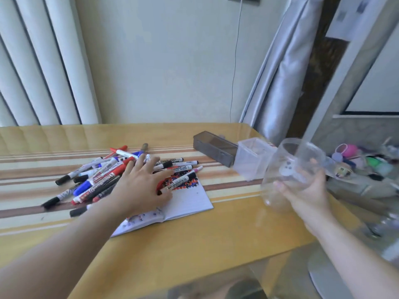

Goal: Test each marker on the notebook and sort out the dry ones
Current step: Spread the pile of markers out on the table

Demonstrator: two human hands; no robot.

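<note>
A heap of several markers [99, 175] with black, red and blue caps lies on the striped table, spilling onto an open lined notebook [190, 201] that bears red, blue and black scribbles. My left hand [142, 186] lies flat over the heap and the notebook's top edge, fingers spread and straight. Off to the right, my right hand [306, 190] grips a clear, empty plastic jar [289, 169] held tilted above the table's right edge; the jar is blurred.
A dark grey open box [213, 147] and a clear square tub [252, 158] stand at the back right of the table [194, 244]. Beyond the right edge sits a bin of colourful odds and ends [362, 160]. Curtains hang behind.
</note>
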